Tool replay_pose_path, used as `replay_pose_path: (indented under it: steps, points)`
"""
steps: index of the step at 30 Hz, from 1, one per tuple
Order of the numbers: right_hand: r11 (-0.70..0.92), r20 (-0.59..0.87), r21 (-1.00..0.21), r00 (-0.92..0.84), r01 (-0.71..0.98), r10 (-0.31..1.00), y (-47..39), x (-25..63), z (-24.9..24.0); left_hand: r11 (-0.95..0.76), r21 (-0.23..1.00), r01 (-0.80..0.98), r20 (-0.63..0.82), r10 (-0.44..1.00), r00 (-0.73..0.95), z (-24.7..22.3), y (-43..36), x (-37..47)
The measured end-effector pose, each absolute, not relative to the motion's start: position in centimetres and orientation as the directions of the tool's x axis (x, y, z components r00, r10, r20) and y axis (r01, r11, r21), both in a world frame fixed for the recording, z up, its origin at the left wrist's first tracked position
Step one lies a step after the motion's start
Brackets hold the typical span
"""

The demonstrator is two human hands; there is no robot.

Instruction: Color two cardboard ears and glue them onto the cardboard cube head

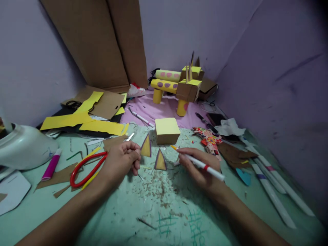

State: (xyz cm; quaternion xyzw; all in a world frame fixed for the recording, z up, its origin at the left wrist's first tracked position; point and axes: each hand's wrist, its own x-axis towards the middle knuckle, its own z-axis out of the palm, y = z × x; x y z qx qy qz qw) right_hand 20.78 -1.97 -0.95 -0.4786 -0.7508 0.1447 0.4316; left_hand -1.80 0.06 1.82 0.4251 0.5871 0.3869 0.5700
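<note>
My left hand (128,158) is closed, its fingertips pinched at the lower left corner of a triangular cardboard piece (146,147) with a yellow middle and a purple border. A second triangular piece (160,161) of the same look lies on the table just to the right. In my right hand (200,165) is a white marker (208,171) with a red band, its orange tip pointing left. Behind the triangles stands a small cardboard box (167,135) with a pale yellow top. Red-handled scissors (88,171) lie by my left forearm, partly hidden by my left hand.
Two yellow spotted animal figures (166,85) of tubes and boxes stand at the back. Yellow paper strips (66,120) and cardboard lie at the left, near a purple glue stick (52,165) and a white pot (30,147). Several white markers (274,194) lie along the right wall.
</note>
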Motion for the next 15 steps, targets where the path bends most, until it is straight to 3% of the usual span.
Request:
replay_pose_path:
  steps: [4, 9, 12, 15]
  points:
    - [0.698, 0.476, -0.293, -0.534, 0.653, 0.699, -2.5, 21.7, -0.3, 0.288, 0.955, -0.077, -0.288, 0.957, 0.003, 2.4, -0.1, -1.6]
    - [0.718, 0.429, -0.085, -0.625, 0.691, 0.652, -3.1, 23.1, -0.5, 0.270, 0.955, -0.120, -0.274, 0.961, -0.019, 2.8, -0.1, -1.4]
    - [0.650, 0.510, -0.071, -0.533, 0.756, 0.676, -3.2, 23.7, -0.5, 0.259, 0.958, -0.126, -0.264, 0.964, -0.028, 2.8, -0.1, -1.4]
    - [0.630, 0.609, -0.176, -0.419, 0.757, 0.673, -4.1, 24.2, -0.1, 0.287, 0.958, 0.007, -0.286, 0.955, -0.076, 2.7, 0.0, -1.5]
